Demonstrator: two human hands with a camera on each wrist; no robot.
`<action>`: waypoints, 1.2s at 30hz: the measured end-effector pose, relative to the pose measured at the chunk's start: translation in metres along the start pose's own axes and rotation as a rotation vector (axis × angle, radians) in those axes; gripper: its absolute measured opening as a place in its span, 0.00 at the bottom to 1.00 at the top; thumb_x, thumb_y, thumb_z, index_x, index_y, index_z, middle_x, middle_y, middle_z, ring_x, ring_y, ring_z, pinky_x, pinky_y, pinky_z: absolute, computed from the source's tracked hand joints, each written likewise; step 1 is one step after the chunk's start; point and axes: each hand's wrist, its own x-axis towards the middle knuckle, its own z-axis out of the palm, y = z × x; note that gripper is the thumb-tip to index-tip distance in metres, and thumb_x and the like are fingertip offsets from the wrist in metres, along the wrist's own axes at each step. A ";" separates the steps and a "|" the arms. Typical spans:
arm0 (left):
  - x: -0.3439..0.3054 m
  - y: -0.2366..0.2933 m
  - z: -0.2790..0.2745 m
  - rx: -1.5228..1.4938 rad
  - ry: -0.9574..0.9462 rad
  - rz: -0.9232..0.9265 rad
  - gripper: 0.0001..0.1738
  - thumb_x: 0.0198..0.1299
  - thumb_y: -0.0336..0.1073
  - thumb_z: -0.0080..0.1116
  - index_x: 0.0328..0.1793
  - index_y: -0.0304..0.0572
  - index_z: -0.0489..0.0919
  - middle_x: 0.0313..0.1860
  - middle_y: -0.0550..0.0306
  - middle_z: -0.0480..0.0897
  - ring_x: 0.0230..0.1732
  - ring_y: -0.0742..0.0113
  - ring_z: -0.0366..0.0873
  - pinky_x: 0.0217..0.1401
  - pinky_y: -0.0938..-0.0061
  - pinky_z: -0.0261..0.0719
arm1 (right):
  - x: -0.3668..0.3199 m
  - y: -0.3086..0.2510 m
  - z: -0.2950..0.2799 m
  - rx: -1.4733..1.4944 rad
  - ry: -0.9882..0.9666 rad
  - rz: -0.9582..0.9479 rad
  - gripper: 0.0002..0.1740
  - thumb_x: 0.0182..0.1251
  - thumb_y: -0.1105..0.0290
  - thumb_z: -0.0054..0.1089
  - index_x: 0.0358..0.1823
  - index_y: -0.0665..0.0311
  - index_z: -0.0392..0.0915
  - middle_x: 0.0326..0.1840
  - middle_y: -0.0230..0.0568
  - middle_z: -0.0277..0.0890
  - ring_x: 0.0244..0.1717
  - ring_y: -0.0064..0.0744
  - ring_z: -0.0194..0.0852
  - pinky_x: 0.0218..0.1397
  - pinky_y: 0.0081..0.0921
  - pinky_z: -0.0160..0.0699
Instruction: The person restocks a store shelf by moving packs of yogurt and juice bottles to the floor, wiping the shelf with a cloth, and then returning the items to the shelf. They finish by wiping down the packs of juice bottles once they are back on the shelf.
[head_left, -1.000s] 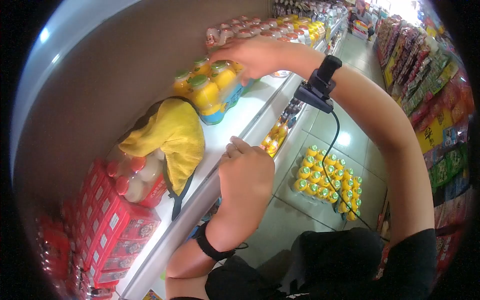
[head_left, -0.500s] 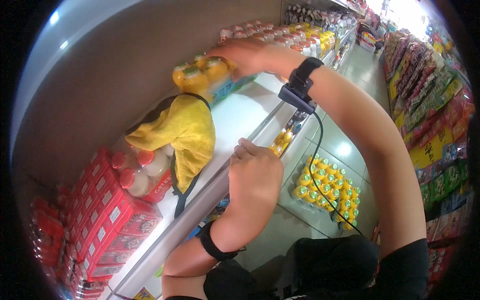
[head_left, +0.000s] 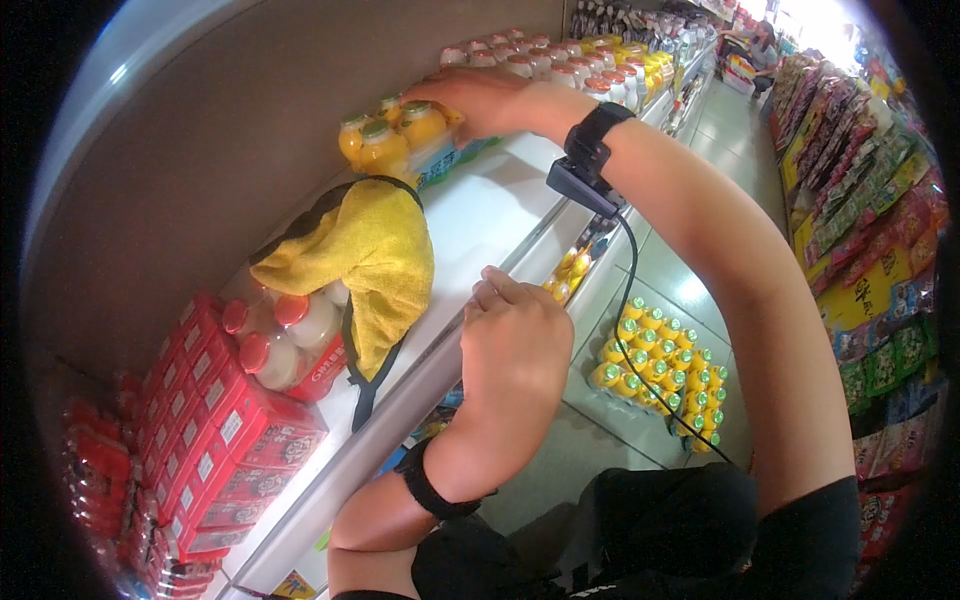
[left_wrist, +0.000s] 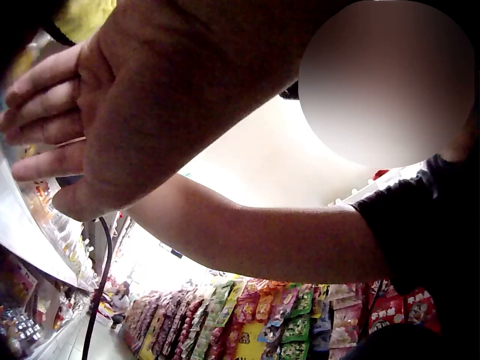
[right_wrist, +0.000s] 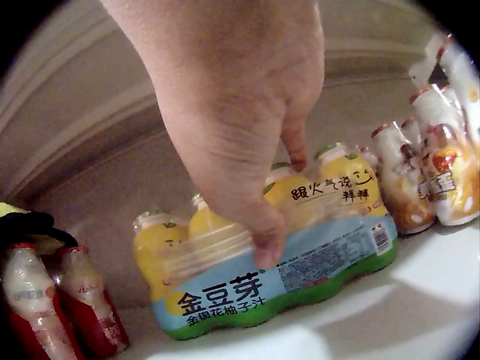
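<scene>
**Pack set at rear of shelf, right hand on it**

Right hand (right_wrist: 240, 112): the thumb (right_wrist: 266, 240) presses the front of the wrap and the fingers curl over the caps behind, so the hand grips the pack (right_wrist: 277, 262) from above. The pack of yellow bottles stands upright with its base on the shelf (head_left: 490, 215), hard by the back wall. It sits between the white bottles (right_wrist: 435, 172) on its right and the red-capped bottles (right_wrist: 45, 300) on its left, apart from both.

Change noted: a second ago the pack was held nearer the shelf front, tilted, just above the cloth (head_left: 365, 260). Half a second ago it was farther back. It is now level and deepest on the shelf, and the right arm has stretched farther in.

Left hand (head_left: 515, 345): the fingers (left_wrist: 45, 120) lie together and nearly straight against the shelf rim, holding nothing. Its place on the rim is unchanged across the three head views.

Surroundings: the yellow cloth lies draped over the red-capped bottles. Red cartons (head_left: 230, 430) are stacked at the near end of the shelf. More packs (head_left: 660, 370) of yellow bottles stand on the floor below the right arm.
</scene>
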 end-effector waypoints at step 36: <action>-0.027 0.017 0.045 0.214 0.136 0.088 0.07 0.60 0.34 0.60 0.43 0.44 0.76 0.73 0.29 0.65 0.70 0.35 0.68 0.70 0.43 0.68 | -0.481 -0.158 0.242 0.024 -0.034 0.907 0.31 0.43 0.67 0.74 0.52 0.59 0.76 0.45 0.37 0.74 0.50 0.43 0.71 0.50 0.37 0.73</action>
